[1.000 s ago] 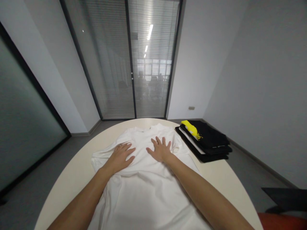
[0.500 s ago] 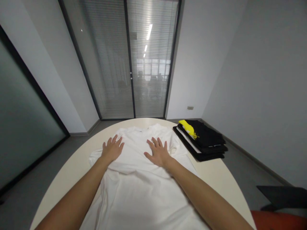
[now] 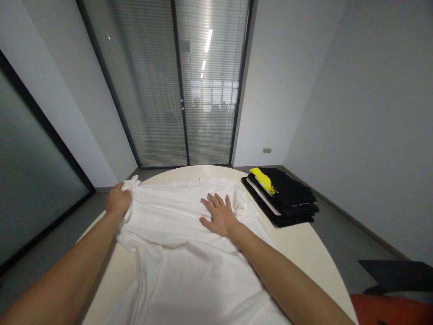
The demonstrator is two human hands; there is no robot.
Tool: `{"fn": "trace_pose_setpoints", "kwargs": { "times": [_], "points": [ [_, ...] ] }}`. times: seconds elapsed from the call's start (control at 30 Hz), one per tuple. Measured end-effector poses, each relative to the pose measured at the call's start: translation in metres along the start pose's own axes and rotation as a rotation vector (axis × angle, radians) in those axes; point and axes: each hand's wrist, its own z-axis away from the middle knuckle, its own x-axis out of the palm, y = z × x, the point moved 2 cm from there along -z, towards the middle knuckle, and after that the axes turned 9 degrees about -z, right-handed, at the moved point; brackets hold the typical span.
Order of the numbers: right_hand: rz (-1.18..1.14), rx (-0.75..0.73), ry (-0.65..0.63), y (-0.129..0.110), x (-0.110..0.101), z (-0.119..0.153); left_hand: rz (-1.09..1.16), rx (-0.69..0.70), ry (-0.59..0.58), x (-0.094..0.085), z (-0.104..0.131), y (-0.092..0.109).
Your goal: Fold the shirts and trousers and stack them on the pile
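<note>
A white T-shirt (image 3: 203, 271) lies spread over the round table, its collar toward the far edge and its near part wrinkled. At the shirt's left side my left hand (image 3: 118, 198) is closed on bunched white cloth, lifting it and pulling it taut toward the left. My right hand (image 3: 219, 214) rests palm down on the upper right part of the shirt, fingers spread. The shirt's lower end runs out of view at the bottom.
A stack of folded dark clothes (image 3: 284, 194), the top one with a yellow print, sits at the table's (image 3: 314, 257) right far edge. A chair with a red seat (image 3: 389, 309) stands at lower right. Beyond the table is a glass door (image 3: 209, 126) with blinds.
My left hand has moved left from lying flat on the shirt and gripped its left side, stretching the cloth outward. My right hand stays flat in about the same place.
</note>
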Motion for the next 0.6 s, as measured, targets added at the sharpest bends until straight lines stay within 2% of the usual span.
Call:
{"fn": "trace_pose_setpoints", "kwargs": {
  "times": [0.1,0.13,0.2,0.23,0.3,0.33,0.4,0.43,0.5,0.6],
  "points": [
    [-0.024,0.035,-0.071,-0.004,0.001,0.004,-0.011,0.026,0.117,-0.015,0.007,0.008],
    [-0.033,0.048,-0.089,-0.006,0.002,0.005,-0.018,0.097,0.166,-0.018,0.013,0.016],
    [-0.041,0.06,-0.1,-0.008,0.002,0.007,-0.058,0.356,0.217,-0.017,0.03,0.04],
    [-0.044,0.064,-0.101,-0.009,0.003,0.008,-0.088,0.463,0.206,-0.013,0.04,0.053],
    [-0.056,0.069,-0.099,-0.009,0.003,0.007,-0.125,0.604,0.039,0.002,0.057,0.075],
    [-0.062,0.075,-0.097,-0.008,0.003,0.005,-0.142,0.614,-0.066,0.011,0.064,0.084],
    [-0.075,0.1,-0.106,-0.005,0.001,-0.001,-0.187,0.533,-0.241,0.03,0.073,0.095],
    [-0.081,0.118,-0.114,-0.004,0.0,-0.006,-0.196,0.496,-0.286,0.038,0.075,0.098],
    [-0.087,0.161,-0.137,0.0,-0.005,-0.016,-0.192,0.45,-0.311,0.05,0.073,0.102],
    [-0.071,0.221,-0.193,0.006,-0.012,-0.034,-0.172,0.446,-0.29,0.059,0.062,0.106]
  ]
}}
